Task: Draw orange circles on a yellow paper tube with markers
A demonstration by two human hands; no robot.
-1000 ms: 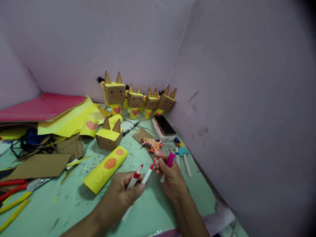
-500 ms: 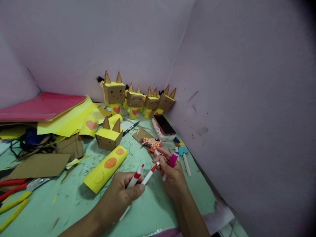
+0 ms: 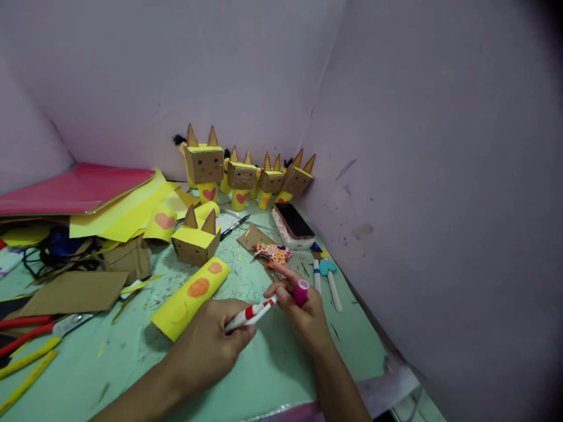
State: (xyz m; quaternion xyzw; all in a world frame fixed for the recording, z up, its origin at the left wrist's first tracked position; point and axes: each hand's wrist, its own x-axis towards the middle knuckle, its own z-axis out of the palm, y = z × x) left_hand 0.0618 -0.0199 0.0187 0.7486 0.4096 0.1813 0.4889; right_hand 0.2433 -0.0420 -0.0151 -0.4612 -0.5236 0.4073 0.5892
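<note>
My left hand (image 3: 220, 334) is closed around two slim white markers with red parts; the nearer white-and-red marker (image 3: 244, 317) lies alongside the other, both pointing up and right. The fingertips of my right hand (image 3: 303, 313) pinch the white far end of one of them. A magenta-ended marker (image 3: 301, 292) is tucked between the fingers of that same hand, its shaft mostly hidden. Left of my hands lies a yellow paper tube (image 3: 189, 300) with orange spots and a drawn curve. Behind it sits a small cardboard box head (image 3: 196, 249) with two pointed ears.
Several box-headed paper figures (image 3: 209, 167) stand by the back wall. A phone (image 3: 294, 220) rests on a white case at right, near a marker with a blue heart (image 3: 328, 268). Scissors (image 3: 73, 322), a cardboard sheet (image 3: 74, 292) and a red folder (image 3: 79, 190) lie left.
The two markers in my left hand have come closer together, and the red tip that stood apart now overlaps the other marker. My right hand has turned slightly, with the magenta end facing me more.
</note>
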